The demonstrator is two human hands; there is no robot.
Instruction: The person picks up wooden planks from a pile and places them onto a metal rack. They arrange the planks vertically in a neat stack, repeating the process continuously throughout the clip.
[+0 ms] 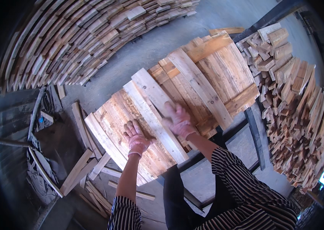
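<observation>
In front of me lies a broad wooden panel (116,119) of boards laid side by side, some rough and patchy. My left hand (137,140), in a pinkish fingerless-looking glove, rests flat on its left part with the fingers spread. A pale plank (154,124) lies across the panel just right of that hand. My right hand (178,119), gloved alike and slightly blurred, is over a second pale plank (152,92) beside the first, its fingers stretched out. Farther right, another pale plank (200,88) crosses the panel, near yellowish crosspieces (242,97).
A dark metal frame (256,138) shows beneath the panel. Stacked boards (104,34) fill the far left. At the right stands a tall pile of short wood pieces (296,115). Loose offcuts (78,172) lie on the floor at the left, near a dark bin-like shape (56,145).
</observation>
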